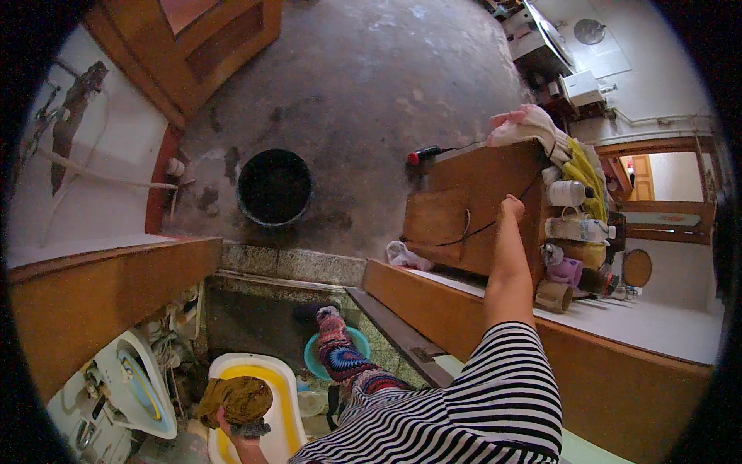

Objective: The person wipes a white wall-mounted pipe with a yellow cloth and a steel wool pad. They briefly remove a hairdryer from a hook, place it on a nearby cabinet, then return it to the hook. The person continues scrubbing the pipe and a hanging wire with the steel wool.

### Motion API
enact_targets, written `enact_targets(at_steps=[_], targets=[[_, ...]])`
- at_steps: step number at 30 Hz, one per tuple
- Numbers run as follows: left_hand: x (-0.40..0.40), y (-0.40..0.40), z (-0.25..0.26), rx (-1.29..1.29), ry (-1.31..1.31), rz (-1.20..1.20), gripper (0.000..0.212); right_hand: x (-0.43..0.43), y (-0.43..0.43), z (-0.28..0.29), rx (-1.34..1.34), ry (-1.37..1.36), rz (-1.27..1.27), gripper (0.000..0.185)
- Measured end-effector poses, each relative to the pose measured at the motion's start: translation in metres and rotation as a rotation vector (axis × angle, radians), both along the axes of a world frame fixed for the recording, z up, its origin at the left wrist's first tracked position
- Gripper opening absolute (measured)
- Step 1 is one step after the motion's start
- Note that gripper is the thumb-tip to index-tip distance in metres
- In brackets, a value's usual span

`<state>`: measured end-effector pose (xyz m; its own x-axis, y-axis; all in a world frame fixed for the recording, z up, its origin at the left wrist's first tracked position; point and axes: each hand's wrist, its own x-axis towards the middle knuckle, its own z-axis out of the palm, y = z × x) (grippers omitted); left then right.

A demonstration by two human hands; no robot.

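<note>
At the right, my right hand (pixel 512 206) is closed around a thin black cord (pixel 480 233) in front of a wooden cabinet (pixel 437 223). The cord runs along the cabinet's face, past a curved handle. At the lower left, my left hand (pixel 225 422) grips a bunched olive-brown cloth (pixel 246 399), its fingers partly hidden by the fabric. Below the cloth is a white and yellow plastic tub (pixel 286 400). My leg in patterned trousers (pixel 342 356) is beside a turquoise basin (pixel 311 355), hiding part of it.
A black bucket (pixel 309 200) stands on the concrete floor beyond a stone sill (pixel 290 264). Near the cabinet is a black and red corded device (pixel 423 155). Bottles (pixel 574 229) and cloths (pixel 536 130) crowd the cabinet top. A washbasin (pixel 165 400) is at lower left.
</note>
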<state>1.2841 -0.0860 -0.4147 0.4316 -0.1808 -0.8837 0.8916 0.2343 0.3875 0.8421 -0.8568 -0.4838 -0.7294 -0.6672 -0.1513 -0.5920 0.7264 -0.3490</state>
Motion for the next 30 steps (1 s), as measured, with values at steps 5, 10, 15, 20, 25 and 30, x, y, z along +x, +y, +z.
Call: enact_targets(at_steps=[5, 10, 15, 20, 25, 30], targets=[[-0.009, 0.006, -0.007, -0.061, -0.053, -0.042, 0.064, 0.002, -0.002, -0.036, -0.204, -0.47, -0.01, 0.028], [-0.009, 0.006, 0.002, -0.031, 0.004, 0.014, 0.064, 0.033, 0.019, -0.024, -0.169, -0.662, -0.026, 0.038], [-0.015, 0.003, 0.013, -0.013, 0.021, 0.066, 0.066, 0.073, 0.032, 0.022, -0.136, -0.697, -0.014, 0.049], [-0.017, 0.007, 0.004, -0.031, 0.008, 0.089, 0.067, 0.064, 0.032, -0.008, -0.119, -0.659, -0.008, 0.052], [-0.029, 0.01, 0.02, -0.032, -0.008, 0.128, 0.066, 0.084, 0.038, -0.101, -0.061, -0.688, -0.035, 0.055], [-0.06, 0.036, 0.029, -0.135, -0.113, 0.127, 0.064, 0.177, 0.076, -0.184, 0.171, -0.717, 0.083, 0.059]])
